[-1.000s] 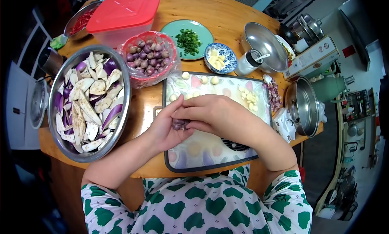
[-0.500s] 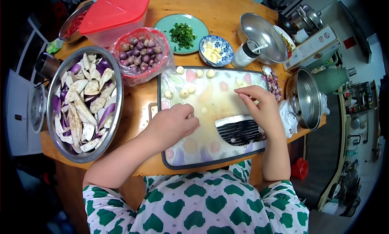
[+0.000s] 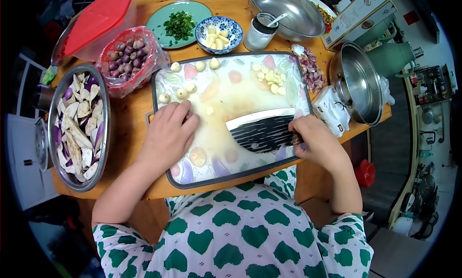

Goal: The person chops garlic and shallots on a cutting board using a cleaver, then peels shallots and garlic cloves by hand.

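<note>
A wide-bladed cleaver (image 3: pixel 262 130) with a dark, streaked blade lies on the patterned cutting board (image 3: pixel 211 145). My right hand (image 3: pixel 313 139) is closed round its handle at the board's right side. My left hand (image 3: pixel 171 129) rests at the board's left part, fingers curled over a small purplish shallot (image 3: pixel 187 115) that barely shows. Just beyond it are several peeled white bulbs (image 3: pixel 182 93), with more along the far edge. Sliced pale pieces (image 3: pixel 270 78) form a small pile at the far right of the board.
At left stand a steel bowl of cut eggplant (image 3: pixel 106 133) and a red basket of shallots (image 3: pixel 126 58). Behind are a green plate (image 3: pixel 154 24), a blue-white bowl (image 3: pixel 231 27) and a jar (image 3: pixel 259 37). Shallot skins (image 3: pixel 310 72) and a steel pot (image 3: pixel 358 85) lie right.
My hands have parted from each other. My right hand has moved down to the cleaver's handle and gripped it. My left hand has come down to the board. The view has shifted.
</note>
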### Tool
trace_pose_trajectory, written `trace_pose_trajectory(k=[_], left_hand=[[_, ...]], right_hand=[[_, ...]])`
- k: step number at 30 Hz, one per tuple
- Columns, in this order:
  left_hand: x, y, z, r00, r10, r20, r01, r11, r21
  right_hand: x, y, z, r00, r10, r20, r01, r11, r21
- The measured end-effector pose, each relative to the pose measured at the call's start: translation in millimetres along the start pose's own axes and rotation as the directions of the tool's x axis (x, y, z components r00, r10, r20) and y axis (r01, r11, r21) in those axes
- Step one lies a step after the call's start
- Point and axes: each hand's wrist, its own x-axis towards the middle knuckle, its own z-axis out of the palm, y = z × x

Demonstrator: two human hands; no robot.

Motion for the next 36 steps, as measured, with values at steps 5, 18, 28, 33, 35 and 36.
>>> trace_pose_trajectory(k=[5, 18, 28, 33, 35, 36], left_hand=[[0, 3, -8, 0.999, -0.036, 0.027, 0.036, 0.999, 0.022], [24, 32, -23, 0.966, -0.1, -0.238, 0.106, 0.994, 0.011], [45, 28, -19, 0.923, -0.219, -0.315, 0.165, 0.968, -0.188], [46, 31, -18, 0.929, -0.233, -0.288, 0.169, 0.959, -0.229], [42, 31, -19, 0.936, -0.221, -0.274, 0.156, 0.958, -0.241], [40, 30, -20, 0.939, -0.217, -0.265, 0.152, 0.957, -0.246]], right_hand=[[-8, 14, -2, 0.989, -0.024, -0.147, 0.037, 0.995, 0.091], [-9, 19, 17, 0.859, 0.489, -0.151, -0.044, 0.365, 0.93], [-17, -32, -23, 0.985, 0.1, 0.144, -0.152, 0.896, 0.418], [-22, -27, -17, 0.966, 0.192, 0.171, -0.237, 0.922, 0.305], [-37, -13, -20, 0.945, 0.316, 0.086, -0.327, 0.901, 0.286], [-47, -7, -21, 0.925, 0.377, 0.052, -0.376, 0.882, 0.285]])
